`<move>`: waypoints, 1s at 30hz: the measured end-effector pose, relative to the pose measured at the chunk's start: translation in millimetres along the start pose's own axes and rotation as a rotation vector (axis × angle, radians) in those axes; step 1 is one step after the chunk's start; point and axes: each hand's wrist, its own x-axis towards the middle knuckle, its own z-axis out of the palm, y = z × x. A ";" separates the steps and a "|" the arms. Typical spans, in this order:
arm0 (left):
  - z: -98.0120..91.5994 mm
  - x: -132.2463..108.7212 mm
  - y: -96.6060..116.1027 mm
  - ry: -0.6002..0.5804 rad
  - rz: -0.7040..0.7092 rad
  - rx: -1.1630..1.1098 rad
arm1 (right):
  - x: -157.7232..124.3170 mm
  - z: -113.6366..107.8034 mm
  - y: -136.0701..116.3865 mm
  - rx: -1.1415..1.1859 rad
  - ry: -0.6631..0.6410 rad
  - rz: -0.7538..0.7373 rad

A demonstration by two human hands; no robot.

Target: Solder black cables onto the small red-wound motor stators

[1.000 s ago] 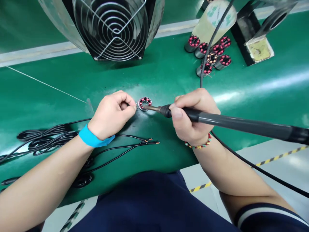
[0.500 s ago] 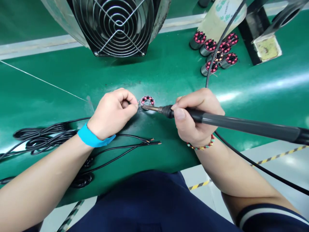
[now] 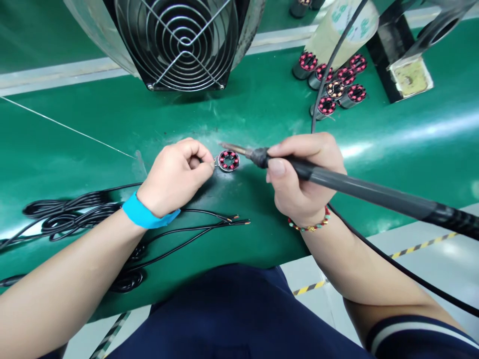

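A motor stator point(image 3: 228, 161) with red-wound coils lies on the green bench in front of me. My left hand point(image 3: 181, 167) is closed beside it, thumb and forefinger pinching the thin wire leads at its left edge. In my right hand point(image 3: 307, 174) is a soldering iron point(image 3: 359, 187), gripped like a pen. Its bare tip points left, just above the stator's far rim in the picture and apart from the wire leads.
A fan with a wire guard point(image 3: 185, 47) stands at the back. Several more stators point(image 3: 324, 105) sit behind right, near a tape roll point(image 3: 346, 30) and an iron stand with a sponge point(image 3: 410, 77). Coiled black cables point(image 3: 75, 217) lie left. The iron's cord point(image 3: 396, 264) hangs past my right arm.
The soldering iron's tip has lifted off the stator's left side and shifted toward its far edge, leaving the whole coil ring visible. My left hand keeps its pinch in place.
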 end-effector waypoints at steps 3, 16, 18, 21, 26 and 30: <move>-0.4 -0.5 1.2 0.004 0.003 0.029 | 1.0 3.8 2.3 0.008 -0.060 0.037; -1.0 0.7 -1.0 0.006 0.053 0.069 | 2.7 25.6 -0.7 -0.114 -0.300 0.078; -0.7 0.8 -1.4 0.004 0.066 0.062 | 2.8 29.4 1.1 -0.141 -0.304 0.082; -0.6 1.0 -4.0 0.002 0.094 0.044 | 2.0 34.0 4.0 -0.164 -0.326 0.052; -8.6 1.5 -14.7 -0.046 0.166 -0.002 | 1.1 35.4 5.1 -0.161 -0.327 0.024; -20.7 2.3 -20.3 -0.153 0.167 0.120 | 1.1 35.1 4.4 -0.146 -0.293 0.026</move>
